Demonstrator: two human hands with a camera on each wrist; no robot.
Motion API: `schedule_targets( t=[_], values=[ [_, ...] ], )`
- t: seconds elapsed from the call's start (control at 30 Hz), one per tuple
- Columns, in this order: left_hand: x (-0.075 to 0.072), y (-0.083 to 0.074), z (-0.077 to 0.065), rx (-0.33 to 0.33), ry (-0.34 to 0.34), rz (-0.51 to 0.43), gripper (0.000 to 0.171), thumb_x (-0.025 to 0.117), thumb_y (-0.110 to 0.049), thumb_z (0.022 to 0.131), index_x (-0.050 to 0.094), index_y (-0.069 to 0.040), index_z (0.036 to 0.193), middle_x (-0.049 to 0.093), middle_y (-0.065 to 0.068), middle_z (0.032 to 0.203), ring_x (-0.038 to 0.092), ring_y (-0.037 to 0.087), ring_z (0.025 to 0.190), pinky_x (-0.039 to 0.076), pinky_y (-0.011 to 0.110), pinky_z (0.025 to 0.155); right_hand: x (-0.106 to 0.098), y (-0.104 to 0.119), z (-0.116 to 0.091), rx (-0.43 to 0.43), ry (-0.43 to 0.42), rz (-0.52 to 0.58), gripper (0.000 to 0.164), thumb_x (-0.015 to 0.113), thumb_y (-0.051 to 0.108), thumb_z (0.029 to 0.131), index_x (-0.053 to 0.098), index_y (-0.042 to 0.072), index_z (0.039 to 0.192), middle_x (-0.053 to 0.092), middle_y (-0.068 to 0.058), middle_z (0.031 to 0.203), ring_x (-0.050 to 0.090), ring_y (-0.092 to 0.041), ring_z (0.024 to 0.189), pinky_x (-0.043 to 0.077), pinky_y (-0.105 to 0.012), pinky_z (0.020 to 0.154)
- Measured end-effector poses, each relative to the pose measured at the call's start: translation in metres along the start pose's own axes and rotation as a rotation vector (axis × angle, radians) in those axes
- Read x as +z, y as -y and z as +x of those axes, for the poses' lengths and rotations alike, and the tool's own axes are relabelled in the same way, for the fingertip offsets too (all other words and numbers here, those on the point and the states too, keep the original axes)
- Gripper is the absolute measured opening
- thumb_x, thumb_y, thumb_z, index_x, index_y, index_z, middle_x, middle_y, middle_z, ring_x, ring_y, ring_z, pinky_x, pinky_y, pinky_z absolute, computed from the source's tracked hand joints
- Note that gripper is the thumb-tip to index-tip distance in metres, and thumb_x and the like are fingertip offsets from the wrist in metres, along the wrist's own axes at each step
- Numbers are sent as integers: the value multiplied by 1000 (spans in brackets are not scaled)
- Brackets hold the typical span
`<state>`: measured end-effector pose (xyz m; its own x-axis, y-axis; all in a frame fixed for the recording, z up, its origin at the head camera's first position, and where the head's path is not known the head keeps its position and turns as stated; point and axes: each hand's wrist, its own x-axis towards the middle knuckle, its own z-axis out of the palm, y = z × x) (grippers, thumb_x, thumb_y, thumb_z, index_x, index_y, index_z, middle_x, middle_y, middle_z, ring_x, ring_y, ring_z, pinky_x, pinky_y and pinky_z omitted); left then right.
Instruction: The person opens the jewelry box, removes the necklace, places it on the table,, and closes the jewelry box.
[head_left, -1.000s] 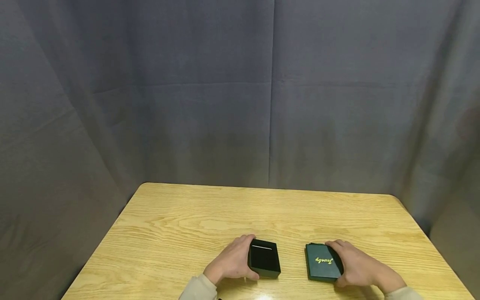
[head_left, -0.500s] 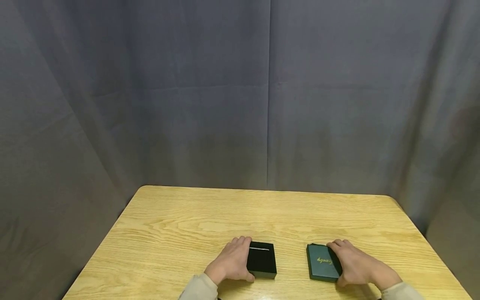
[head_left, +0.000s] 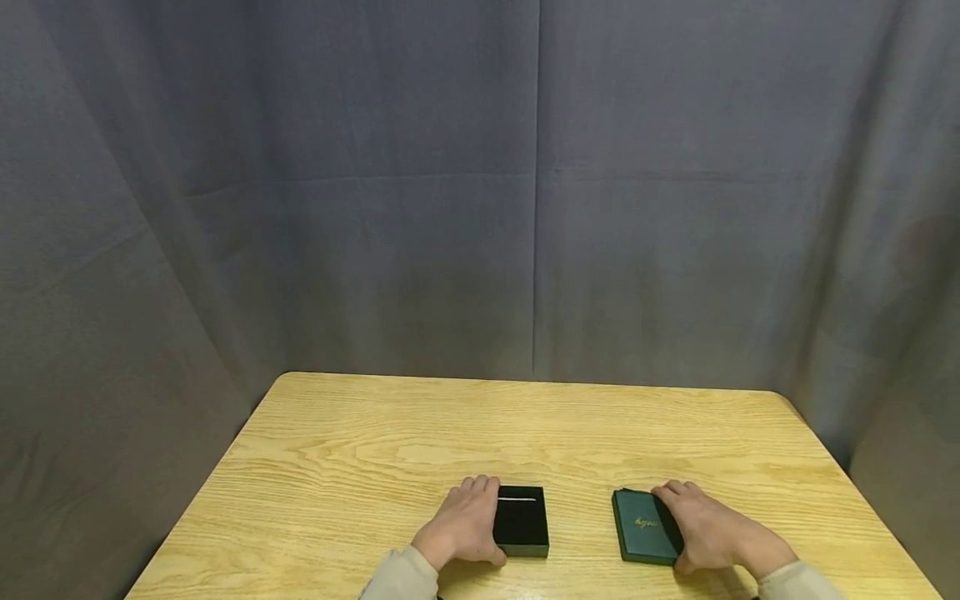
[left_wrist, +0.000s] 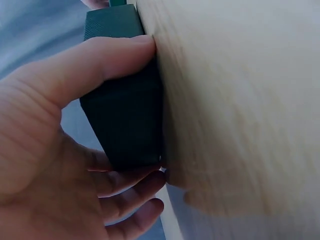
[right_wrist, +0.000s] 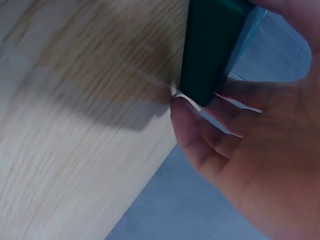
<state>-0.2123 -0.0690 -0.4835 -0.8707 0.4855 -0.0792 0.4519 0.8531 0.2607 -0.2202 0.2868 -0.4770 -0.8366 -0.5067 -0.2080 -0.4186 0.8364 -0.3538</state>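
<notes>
My left hand [head_left: 461,523] grips the left side of a small open jewelry box [head_left: 521,525], thumb at its near side and fingers at the far side. A black insert with a thin pale strip [head_left: 517,499] fills it. In the left wrist view the dark green box wall [left_wrist: 125,120] lies between thumb and fingers, down at the table. Farther right, my right hand [head_left: 712,533] holds a dark green box lid [head_left: 643,529] with gold lettering on top. The right wrist view shows fingers touching the lid's end [right_wrist: 210,55]; its far side is hidden.
Both box parts are on a light wooden table [head_left: 420,417], with a stretch of tabletop between them. A grey curtain [head_left: 405,208] hangs behind and at both sides of it.
The open box has gone from slightly tilted to flat on the table and a little left, with my left hand on it. My right hand and the lid have barely shifted.
</notes>
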Motion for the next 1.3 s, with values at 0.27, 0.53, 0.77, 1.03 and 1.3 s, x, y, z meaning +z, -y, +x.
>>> schedule_targets(
  t=[0.27, 0.53, 0.77, 1.03, 1.3],
  values=[
    [-2, -1, -1, -41, 43, -76, 101, 86, -48, 61, 38, 0, 136, 48, 11, 125, 46, 26, 110, 41, 42, 93, -2, 7, -2, 101, 44, 34, 103, 92, 20, 56, 36, -8, 137, 39, -23, 135, 37, -43, 122, 38, -57, 92],
    [-6, 4, -4, -49, 48, -207, 103, 81, -50, 68, 31, 2, 142, 41, 13, 137, 39, 31, 126, 34, 48, 101, -7, 18, -5, 75, -8, 62, 107, 86, 44, 63, 34, -8, 141, 34, -26, 140, 31, -48, 126, 35, -62, 92],
    [-6, 6, -5, -28, 35, -278, 96, 80, -48, 70, 36, 1, 140, 44, 13, 134, 41, 31, 125, 34, 46, 102, -9, 38, -3, 9, -103, 111, 82, 69, 47, 82, 41, -6, 137, 38, -26, 138, 33, -49, 126, 34, -63, 93],
    [-3, 9, -5, -5, 33, -300, 96, 79, -50, 71, 37, 1, 140, 48, 10, 127, 46, 26, 117, 39, 44, 97, -5, 56, 8, -155, -273, 2, 51, 66, 30, 89, 55, -6, 124, 54, -15, 120, 54, -34, 107, 48, -48, 84],
    [-5, 11, -6, -17, 30, -298, 96, 80, -48, 71, 36, 3, 140, 48, 11, 128, 46, 27, 118, 38, 45, 97, 0, 74, 21, -199, -278, -39, 39, 66, 21, 90, 59, -4, 119, 59, -10, 112, 59, -27, 100, 51, -40, 81]
  ],
)
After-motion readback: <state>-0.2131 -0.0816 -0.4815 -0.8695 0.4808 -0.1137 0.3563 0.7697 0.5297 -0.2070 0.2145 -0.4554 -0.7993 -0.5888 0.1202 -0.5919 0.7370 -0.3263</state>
